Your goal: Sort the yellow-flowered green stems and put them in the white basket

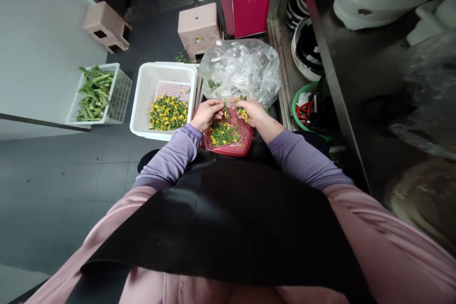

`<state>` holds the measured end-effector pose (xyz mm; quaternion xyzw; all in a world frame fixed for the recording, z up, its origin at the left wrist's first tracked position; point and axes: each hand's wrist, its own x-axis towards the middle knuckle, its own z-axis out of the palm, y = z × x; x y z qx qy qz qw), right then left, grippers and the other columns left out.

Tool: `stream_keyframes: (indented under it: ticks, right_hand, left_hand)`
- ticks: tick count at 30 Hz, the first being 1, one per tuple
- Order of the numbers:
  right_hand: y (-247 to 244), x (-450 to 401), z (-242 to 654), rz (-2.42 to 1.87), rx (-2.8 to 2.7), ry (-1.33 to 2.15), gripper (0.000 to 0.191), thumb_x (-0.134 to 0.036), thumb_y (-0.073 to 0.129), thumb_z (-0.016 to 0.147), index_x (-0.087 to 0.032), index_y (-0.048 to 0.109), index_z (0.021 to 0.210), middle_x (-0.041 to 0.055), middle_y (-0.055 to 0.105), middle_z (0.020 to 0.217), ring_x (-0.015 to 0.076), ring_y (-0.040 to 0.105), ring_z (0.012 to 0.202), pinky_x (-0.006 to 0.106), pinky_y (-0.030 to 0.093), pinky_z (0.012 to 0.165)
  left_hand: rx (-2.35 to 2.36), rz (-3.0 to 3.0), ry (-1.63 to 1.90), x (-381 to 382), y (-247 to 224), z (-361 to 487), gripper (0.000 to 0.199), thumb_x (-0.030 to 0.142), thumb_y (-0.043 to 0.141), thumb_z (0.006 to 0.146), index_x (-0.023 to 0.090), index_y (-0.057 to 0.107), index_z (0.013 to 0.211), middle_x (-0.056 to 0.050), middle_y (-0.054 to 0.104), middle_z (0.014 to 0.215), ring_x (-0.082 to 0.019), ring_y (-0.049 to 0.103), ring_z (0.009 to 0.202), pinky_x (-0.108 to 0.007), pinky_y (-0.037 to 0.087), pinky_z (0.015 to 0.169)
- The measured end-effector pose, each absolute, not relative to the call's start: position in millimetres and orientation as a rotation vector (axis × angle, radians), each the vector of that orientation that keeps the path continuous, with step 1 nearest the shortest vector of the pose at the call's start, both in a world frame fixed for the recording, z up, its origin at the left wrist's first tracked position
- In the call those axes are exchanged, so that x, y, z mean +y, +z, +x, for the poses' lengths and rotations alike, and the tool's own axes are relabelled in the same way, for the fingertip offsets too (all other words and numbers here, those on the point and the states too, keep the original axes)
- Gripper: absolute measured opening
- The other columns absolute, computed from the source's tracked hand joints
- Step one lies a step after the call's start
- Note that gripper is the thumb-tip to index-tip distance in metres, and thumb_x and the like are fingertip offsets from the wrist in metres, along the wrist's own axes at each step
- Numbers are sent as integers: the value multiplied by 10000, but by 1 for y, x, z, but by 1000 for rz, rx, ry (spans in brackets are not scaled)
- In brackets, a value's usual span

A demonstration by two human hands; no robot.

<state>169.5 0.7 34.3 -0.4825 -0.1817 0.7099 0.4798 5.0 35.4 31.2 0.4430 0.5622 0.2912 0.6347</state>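
Yellow flower stems (242, 113) are in the middle of the frame, in the person's right hand (253, 111). The fingers of that hand are curled around a little bunch. The left hand (208, 114) is just beside it, with its thumb and finger pinched on a small green and yellow bit (225, 110). Both hands are over the top part of a red tray (241, 150). A small green and yellow pile (224, 134) lies in the tray. To the left is a white basket (137, 102) with a bigger pile (168, 113) of the same kind. A clear plastic bag (242, 69) sits just above the hands. Fat green stalks (95, 94) fill another basket (120, 95) at the left.
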Motion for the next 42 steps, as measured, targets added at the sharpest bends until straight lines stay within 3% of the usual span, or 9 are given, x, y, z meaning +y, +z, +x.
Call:
stream_keyframes:
  ticks: [4,9,14,20,28,32,36,42]
  right_hand:
    - [26,-6,162,-1122,-626,1776,135,-126,757,760,-159,632,800,-8,609,617,100,511,529,225,402,489]
    - [12,-7,159,-1090,-678,1736,256,-197,849,714,-182,602,780,-28,597,618,91,494,514,228,397,483]
    - [0,-7,151,-1035,-554,1703,271,-191,852,704,-172,586,754,-36,601,602,72,497,491,202,400,465]
    - [1,-12,138,-994,-431,1631,283,-191,837,702,-189,558,752,-46,604,636,87,537,554,216,470,547]
    - [14,-13,143,-1283,-722,1283,253,-165,758,730,-231,520,783,-57,566,757,120,552,761,205,475,664]
    - [19,-17,145,-1301,-819,1242,246,-126,755,723,-230,535,762,-45,570,748,131,538,766,205,477,658]
    - [20,-18,142,-1226,-767,1388,246,-129,776,745,-218,549,771,-47,576,708,96,502,633,180,441,549]
    - [16,-9,149,-1089,-413,1994,213,-107,739,823,-168,539,782,-47,509,560,45,405,450,131,302,396]
  left_hand:
    - [1216,927,558,18,51,2,122,113,766,823,99,658,769,20,631,555,-39,548,426,-141,447,456]
    - [1220,966,502,11,57,4,183,106,792,813,89,644,706,24,613,512,-37,550,413,-133,453,443]
    - [1237,970,526,6,52,7,158,59,763,819,84,646,716,21,620,508,-51,578,425,-142,490,471]
    - [1216,808,573,3,45,8,130,49,711,867,84,651,756,15,645,560,-47,605,469,-144,532,536]
    - [1177,715,574,6,45,-2,69,74,710,883,73,681,820,6,653,591,-37,613,478,-120,529,531]
    - [1190,712,566,4,45,-3,96,55,692,883,74,671,792,5,649,571,-37,599,464,-122,517,515]
    - [1236,827,582,0,48,-2,134,40,755,809,77,653,730,19,624,540,-40,570,442,-132,483,473]
    - [1202,891,633,2,55,-8,119,102,787,800,87,670,782,26,626,551,-37,564,444,-138,473,488]
